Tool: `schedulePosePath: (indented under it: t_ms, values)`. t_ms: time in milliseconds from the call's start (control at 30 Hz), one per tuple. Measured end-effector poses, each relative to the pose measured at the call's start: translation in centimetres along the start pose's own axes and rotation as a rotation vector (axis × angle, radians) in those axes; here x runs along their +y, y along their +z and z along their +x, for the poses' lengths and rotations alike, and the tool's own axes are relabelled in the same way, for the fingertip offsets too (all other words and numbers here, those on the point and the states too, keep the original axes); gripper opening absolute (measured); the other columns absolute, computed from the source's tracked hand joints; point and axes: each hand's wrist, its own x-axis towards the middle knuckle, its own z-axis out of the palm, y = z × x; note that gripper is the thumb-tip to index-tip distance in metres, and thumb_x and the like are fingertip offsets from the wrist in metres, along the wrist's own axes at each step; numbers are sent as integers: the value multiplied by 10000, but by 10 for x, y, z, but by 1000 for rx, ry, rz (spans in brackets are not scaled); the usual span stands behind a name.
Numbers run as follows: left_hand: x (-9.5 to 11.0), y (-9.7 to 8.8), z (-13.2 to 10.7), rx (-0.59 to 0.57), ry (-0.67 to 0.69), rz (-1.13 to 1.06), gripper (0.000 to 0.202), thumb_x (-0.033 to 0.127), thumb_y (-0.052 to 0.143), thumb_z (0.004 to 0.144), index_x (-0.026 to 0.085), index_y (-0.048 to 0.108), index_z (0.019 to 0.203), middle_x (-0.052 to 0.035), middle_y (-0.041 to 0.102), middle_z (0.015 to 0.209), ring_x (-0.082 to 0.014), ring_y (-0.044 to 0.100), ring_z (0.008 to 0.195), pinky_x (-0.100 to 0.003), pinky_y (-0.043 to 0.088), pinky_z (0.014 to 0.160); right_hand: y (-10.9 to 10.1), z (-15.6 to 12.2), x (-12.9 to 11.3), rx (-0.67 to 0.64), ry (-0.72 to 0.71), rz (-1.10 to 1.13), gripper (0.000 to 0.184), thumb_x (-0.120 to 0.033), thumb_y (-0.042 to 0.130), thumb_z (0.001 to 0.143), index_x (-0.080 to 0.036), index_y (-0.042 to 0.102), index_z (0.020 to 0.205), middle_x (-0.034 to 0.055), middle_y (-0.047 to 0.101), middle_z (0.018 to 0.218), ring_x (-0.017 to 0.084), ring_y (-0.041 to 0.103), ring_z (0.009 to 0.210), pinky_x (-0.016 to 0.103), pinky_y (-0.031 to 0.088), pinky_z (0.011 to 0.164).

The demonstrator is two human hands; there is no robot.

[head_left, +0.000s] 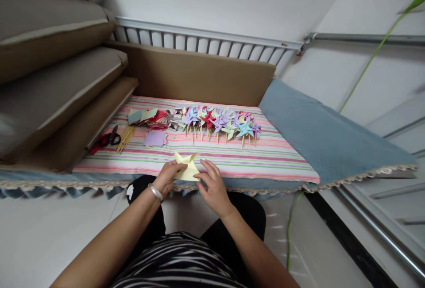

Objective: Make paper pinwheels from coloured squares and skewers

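My left hand pinches a pale yellow paper pinwheel, its thumb pressed at the middle where cut points are folded in. The pinwheel is partly folded, with one flap standing loose at its upper right. At its lower right corner, my right hand has the thumb and a finger on the paper, while its other fingers stretch forward. No stick shows on this pinwheel. Beyond my hands stand finished pinwheels on sticks, crowded in purple, blue, red and green.
Purple paper squares lie left of centre, before a stack of coloured paper. Wooden sticks and black-handled scissors rest farther left. A striped cloth covers the seat. Large cushions are piled at the left.
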Motion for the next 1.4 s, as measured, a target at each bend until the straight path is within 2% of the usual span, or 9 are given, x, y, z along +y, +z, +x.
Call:
schedulePosePath:
  t_ms: [133,467,767,1067,1400]
  values:
    - [1,1,-2,-5,3,18,206,231,723,497,94,640,625,-54,644,551,-136,545,455,-243,402,483,3,5,1,38,23,-7,145,-134,547,769,-214,664,800,82,499,1284,254,330,1261,454,322,1010]
    - [-5,12,-13,-38,-15,87,215,239,735,510,105,657,659,-44,642,547,-131,536,444,-231,369,441,7,17,2,70,255,128,53,-225,620,736,-236,670,720,64,476,1322,264,312,1280,483,273,1022]
    - [2,15,-21,-111,-59,116,228,242,727,513,89,663,670,-46,632,539,-126,525,433,-228,364,432,11,17,5,58,293,123,37,-188,663,696,-197,649,663,114,481,1317,257,311,1284,442,273,1033]
    - [0,13,-19,-114,-56,120,169,187,681,525,94,663,665,-43,632,529,-129,528,437,-225,372,427,12,17,5,19,296,131,85,-164,597,733,-217,660,713,96,503,1297,251,314,1285,473,284,1019]
    - [-1,10,-20,-154,-57,136,178,220,686,545,96,663,670,-50,635,544,-132,534,439,-230,382,426,13,20,1,18,339,116,68,-158,609,702,-210,634,667,99,532,1257,266,351,1254,478,298,1004]
